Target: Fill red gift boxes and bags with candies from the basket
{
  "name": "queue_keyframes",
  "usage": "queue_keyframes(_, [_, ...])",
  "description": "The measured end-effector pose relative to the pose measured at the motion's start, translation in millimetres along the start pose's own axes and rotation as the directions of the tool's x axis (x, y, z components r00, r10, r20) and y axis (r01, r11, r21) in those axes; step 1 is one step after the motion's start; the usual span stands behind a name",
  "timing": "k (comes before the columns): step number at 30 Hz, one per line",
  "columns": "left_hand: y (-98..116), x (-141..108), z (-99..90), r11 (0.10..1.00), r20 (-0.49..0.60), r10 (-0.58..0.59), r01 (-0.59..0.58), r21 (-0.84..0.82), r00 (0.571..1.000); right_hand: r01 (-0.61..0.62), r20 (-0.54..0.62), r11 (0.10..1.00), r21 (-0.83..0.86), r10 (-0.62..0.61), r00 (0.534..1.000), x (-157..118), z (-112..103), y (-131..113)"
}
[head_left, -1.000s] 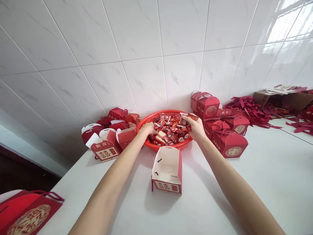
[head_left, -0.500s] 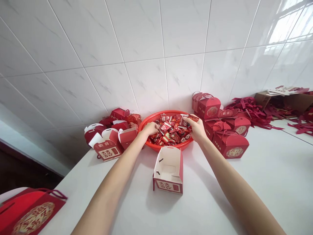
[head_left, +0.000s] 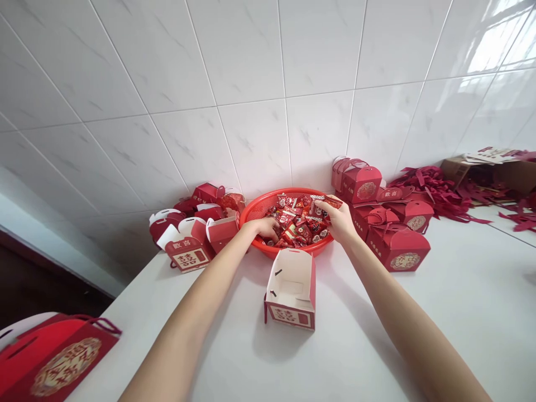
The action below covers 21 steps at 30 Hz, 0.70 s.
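A red plastic basket [head_left: 260, 205] full of red-wrapped candies [head_left: 300, 228] stands against the wall. My left hand [head_left: 266, 227] reaches into its left side, fingers curled down among the candies; what they grip is hidden. At the basket's right edge, my right hand [head_left: 338, 216] is closed, with a red wrapped candy [head_left: 320, 202] between thumb and fingers. In front of the basket sits an open red gift box [head_left: 293, 287] with a white inside, its lid flaps up and a dark red cord at its left side. No candy shows inside it.
Several red boxes [head_left: 190, 245], some open, stand left of the basket. Closed boxes [head_left: 397, 245] are piled to its right. Beyond them lie dark red ribbons [head_left: 431, 190] and a cardboard carton [head_left: 513, 176]. Another red box [head_left: 62, 357] is at the front left.
My left hand has moved slightly right and deeper into the candies. My right hand keeps its hold on the candy at the basket's right edge. The view has shifted a little.
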State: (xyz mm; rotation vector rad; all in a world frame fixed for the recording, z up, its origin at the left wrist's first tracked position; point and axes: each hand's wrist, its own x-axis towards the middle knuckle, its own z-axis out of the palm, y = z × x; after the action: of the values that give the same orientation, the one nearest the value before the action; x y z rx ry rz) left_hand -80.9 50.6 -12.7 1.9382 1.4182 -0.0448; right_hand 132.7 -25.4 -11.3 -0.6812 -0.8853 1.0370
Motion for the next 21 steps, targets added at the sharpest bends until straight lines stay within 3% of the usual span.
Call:
queue_keyframes(4, [4.6, -4.6, 1.7, 0.992, 0.081, 0.082, -0.073, -0.107, 0.993, -0.006, 0.01, 1.0, -0.005, 0.006, 1.0, -1.0, 0.6, -0.8])
queue_keyframes(9, [6.9, -7.4, -2.8, 0.934, -0.027, 0.284, -0.283, -0.22, 0.958, -0.009, 0.014, 1.0, -0.026, 0.009, 1.0, -1.3, 0.4, -1.5])
queue_keyframes(15, [8.9, -9.9, -2.3, 0.821, -0.132, 0.276, -0.305, -0.482, 0.952, -0.01, 0.02, 0.999, -0.038, 0.01, 1.0, -1.8, 0.2, -2.0])
queue_keyframes(19, [9.8, -8.7, -3.8, 0.703, -0.285, 0.266, -0.388, -0.597, 0.921, 0.006, 0.028, 0.999, -0.051, -0.004, 1.0, -2.0, -0.3, -1.0])
queue_keyframes(21, [7.4, -4.3, -5.1, 0.786, -0.365, 0.183, -0.359, -0.503, 0.913, 0.01, 0.03, 0.998, -0.064, -0.008, 1.0, -1.3, -1.3, 0.3])
